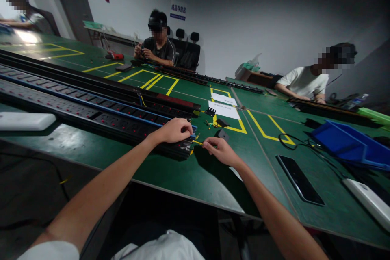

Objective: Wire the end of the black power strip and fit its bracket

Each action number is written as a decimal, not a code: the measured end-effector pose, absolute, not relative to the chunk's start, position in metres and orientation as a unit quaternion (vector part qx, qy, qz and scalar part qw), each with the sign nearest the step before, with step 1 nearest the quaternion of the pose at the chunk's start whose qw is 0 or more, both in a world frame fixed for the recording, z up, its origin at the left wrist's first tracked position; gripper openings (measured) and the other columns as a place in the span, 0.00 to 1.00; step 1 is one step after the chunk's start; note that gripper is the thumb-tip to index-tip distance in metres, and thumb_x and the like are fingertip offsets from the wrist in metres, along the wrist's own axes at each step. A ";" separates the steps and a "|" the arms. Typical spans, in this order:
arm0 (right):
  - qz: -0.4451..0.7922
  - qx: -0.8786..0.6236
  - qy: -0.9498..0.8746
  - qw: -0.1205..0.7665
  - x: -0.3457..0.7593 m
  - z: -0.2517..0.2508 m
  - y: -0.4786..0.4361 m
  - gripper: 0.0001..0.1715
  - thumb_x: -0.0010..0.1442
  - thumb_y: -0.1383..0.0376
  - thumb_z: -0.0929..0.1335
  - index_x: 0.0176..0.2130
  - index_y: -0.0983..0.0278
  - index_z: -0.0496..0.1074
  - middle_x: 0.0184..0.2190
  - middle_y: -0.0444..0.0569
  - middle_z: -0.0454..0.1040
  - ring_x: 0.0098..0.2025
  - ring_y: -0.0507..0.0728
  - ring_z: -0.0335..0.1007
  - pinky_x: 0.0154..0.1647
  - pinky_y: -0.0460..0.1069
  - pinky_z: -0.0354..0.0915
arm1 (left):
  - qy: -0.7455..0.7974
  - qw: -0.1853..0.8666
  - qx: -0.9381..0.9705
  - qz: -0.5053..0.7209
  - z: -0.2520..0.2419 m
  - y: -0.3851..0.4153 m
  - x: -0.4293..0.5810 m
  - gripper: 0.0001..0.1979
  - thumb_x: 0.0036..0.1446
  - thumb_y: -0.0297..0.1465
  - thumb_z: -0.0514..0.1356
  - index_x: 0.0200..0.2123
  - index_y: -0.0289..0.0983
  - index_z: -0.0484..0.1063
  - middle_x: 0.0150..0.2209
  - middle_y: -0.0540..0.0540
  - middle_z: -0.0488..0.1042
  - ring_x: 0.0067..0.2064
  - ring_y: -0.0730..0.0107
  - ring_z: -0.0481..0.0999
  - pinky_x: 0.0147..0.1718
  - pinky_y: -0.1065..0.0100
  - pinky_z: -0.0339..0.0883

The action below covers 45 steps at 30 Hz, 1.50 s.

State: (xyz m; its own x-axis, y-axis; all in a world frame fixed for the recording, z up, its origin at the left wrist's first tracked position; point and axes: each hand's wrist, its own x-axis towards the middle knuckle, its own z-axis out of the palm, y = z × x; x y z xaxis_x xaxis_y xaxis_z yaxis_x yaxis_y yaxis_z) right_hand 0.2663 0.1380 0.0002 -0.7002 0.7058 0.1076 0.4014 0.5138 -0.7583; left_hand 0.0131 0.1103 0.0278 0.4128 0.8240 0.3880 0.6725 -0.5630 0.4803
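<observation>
Long black power strips [122, 125] with rows of sockets and small red parts lie side by side on the green table, their near ends by my hands. My left hand [174, 131] rests on the end of the closest strip, fingers curled over it; its fingertips are partly hidden. Between thumb and fingers, my right hand [222, 151] pinches a thin yellow wire [197, 143] coming out of that end. Just behind the right hand stands a small black end piece [222, 134]. More short wires [210, 124] and a black bracket [211, 111] lie farther back.
To the right are a phone [300, 179], a blue bin [350, 142], a black cable [288, 140] and a white device [368, 199]. Another white device [27, 121] is at left. Paper sheets [225, 110] lie beyond my hands. Several people sit around the table.
</observation>
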 end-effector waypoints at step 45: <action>0.618 -0.405 -0.644 0.199 0.253 0.000 0.126 0.28 0.51 0.42 0.71 0.33 0.65 0.70 0.14 0.34 0.53 0.15 0.45 0.40 0.16 0.45 0.35 | 0.453 0.126 0.833 0.292 0.029 0.109 0.015 0.09 0.54 0.25 0.59 0.33 0.37 0.80 0.35 0.47 0.78 0.35 0.71 0.75 0.34 0.72 0.64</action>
State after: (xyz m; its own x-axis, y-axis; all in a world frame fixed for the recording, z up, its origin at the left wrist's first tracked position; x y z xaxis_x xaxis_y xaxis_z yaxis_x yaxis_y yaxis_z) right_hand 0.2527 0.1264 -0.0003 -0.5936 0.7670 -0.2436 0.2756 -0.0907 -0.9570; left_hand 0.0149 0.1095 0.0285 0.4187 0.8281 0.3728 0.6809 -0.5579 0.4745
